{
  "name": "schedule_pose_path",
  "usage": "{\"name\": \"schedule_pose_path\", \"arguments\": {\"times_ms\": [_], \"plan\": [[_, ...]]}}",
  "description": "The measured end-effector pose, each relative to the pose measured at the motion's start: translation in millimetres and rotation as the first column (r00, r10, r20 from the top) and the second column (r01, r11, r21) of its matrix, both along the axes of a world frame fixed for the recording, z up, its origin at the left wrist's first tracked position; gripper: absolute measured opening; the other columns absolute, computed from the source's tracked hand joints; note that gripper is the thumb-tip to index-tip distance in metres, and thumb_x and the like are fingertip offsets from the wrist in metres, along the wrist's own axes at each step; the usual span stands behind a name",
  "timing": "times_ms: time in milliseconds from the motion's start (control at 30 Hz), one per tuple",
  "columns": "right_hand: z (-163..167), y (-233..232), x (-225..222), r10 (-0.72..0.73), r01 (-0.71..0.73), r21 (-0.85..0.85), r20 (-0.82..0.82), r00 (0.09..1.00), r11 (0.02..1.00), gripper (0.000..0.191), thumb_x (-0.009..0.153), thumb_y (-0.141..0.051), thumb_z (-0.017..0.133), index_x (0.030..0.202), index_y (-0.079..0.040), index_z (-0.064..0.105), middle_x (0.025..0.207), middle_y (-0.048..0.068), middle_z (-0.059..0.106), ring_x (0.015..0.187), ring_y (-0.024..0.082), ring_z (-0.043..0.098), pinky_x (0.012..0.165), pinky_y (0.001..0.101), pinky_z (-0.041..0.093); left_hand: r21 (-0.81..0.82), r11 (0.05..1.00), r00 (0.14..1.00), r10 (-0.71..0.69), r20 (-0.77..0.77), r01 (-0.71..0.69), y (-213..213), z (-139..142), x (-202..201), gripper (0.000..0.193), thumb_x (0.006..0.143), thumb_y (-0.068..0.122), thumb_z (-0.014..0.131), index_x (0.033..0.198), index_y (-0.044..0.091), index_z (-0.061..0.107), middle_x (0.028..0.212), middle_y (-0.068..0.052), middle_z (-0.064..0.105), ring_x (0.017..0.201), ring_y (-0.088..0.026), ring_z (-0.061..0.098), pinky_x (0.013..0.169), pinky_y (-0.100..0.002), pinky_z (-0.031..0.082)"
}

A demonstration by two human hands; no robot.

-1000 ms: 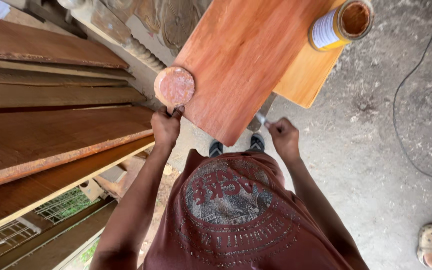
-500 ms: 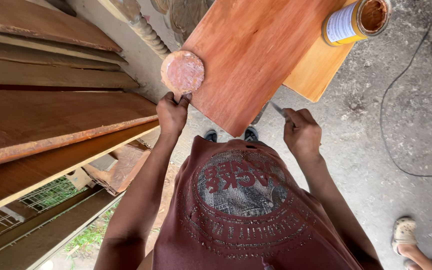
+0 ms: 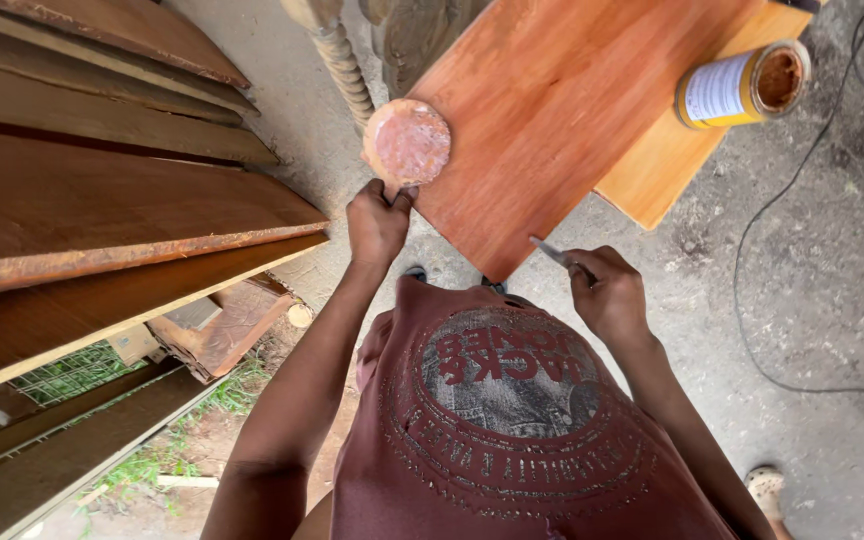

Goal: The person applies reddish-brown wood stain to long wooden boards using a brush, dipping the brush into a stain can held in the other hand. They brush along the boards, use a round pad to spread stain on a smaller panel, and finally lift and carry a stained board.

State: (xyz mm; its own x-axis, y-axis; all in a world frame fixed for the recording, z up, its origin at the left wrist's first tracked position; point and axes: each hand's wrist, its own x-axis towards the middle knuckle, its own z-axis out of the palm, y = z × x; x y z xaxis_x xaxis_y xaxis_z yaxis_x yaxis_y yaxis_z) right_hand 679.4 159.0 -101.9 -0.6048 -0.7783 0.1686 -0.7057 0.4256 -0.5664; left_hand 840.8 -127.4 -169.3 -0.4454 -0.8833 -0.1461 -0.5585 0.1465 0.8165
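Head view, looking straight down past a dark red printed shirt [image 3: 512, 430], showed the person with both arms stretched forward over a reddish-brown wooden panel [image 3: 562, 120]. The left hand [image 3: 377, 222] was closed, fingers pinched on the near rim of a round lid [image 3: 406, 142] smeared with pinkish-brown paste, which it held just beyond its fingertips at the panel's left edge. The right hand [image 3: 607, 295] was closed around the handle of a thin metal blade [image 3: 550, 252], whose tip pointed away from the hand toward the panel's near corner and stood just beside it; whether the tip touched the wood could not be told. Farther out from the right hand, well apart, an open yellow can [image 3: 742, 85] lay on a paler board [image 3: 667, 165] that stuck out from under the panel. Off to the left of the left hand, stained planks [image 3: 102, 200] were stacked. The step in hand looked like filling or patching the panel with paste from the lid. The next move seemed to call for bringing blade and lid together to load paste, then pressing it flat into the wood.
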Motion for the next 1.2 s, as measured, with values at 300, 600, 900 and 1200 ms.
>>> {"name": "schedule_pose_path", "arguments": {"times_ms": [300,600,900,1200], "plan": [[5,-71,-11,0.109,-0.107,0.022,-0.216,0.970,0.994,0.028,0.096,0.001,0.067,0.121,-0.007,0.077,0.097,0.014,0.070,0.086,0.029,0.069,0.076,0.0398,0.058,0.029,0.999,0.999,0.023,-0.038,-0.022,5,9,2,0.036,0.085,0.032,0.078,0.083,-0.003,0.068,0.071,-0.023,0.069,0.068,-0.040,0.069,0.068,-0.048,0.053],[-2,-91,-16,0.200,-0.204,0.030,-0.389,0.899,0.978,0.029,0.093,0.000,0.073,0.118,-0.013,0.080,0.102,0.009,0.059,0.096,0.029,0.060,0.078,0.0392,0.056,0.046,0.999,0.998,0.001,-0.057,0.002,1,10,4,0.035,0.086,0.031,0.077,0.084,-0.003,0.068,0.074,-0.023,0.070,0.071,-0.041,0.071,0.068,-0.048,0.055],[-1,-89,-4,0.222,-0.193,0.110,-0.481,0.848,0.975,0.033,0.095,0.002,0.069,0.123,-0.012,0.080,0.103,0.011,0.060,0.095,0.027,0.058,0.080,0.0386,0.055,0.073,0.997,1.000,-0.007,-0.026,0.009,0,13,4,0.035,0.086,0.031,0.077,0.086,-0.003,0.068,0.074,-0.023,0.070,0.073,-0.041,0.071,0.070,-0.049,0.054],[0,-94,-31,0.197,-0.160,0.119,-0.463,0.864,0.980,0.025,0.096,-0.002,0.071,0.115,-0.015,0.080,0.097,0.009,0.058,0.092,0.027,0.057,0.077,0.0388,0.055,0.061,0.998,1.000,-0.019,-0.008,0.019,0,12,2,0.034,0.086,0.031,0.076,0.088,-0.003,0.068,0.076,-0.023,0.071,0.074,-0.042,0.071,0.071,-0.049,0.055]]}}
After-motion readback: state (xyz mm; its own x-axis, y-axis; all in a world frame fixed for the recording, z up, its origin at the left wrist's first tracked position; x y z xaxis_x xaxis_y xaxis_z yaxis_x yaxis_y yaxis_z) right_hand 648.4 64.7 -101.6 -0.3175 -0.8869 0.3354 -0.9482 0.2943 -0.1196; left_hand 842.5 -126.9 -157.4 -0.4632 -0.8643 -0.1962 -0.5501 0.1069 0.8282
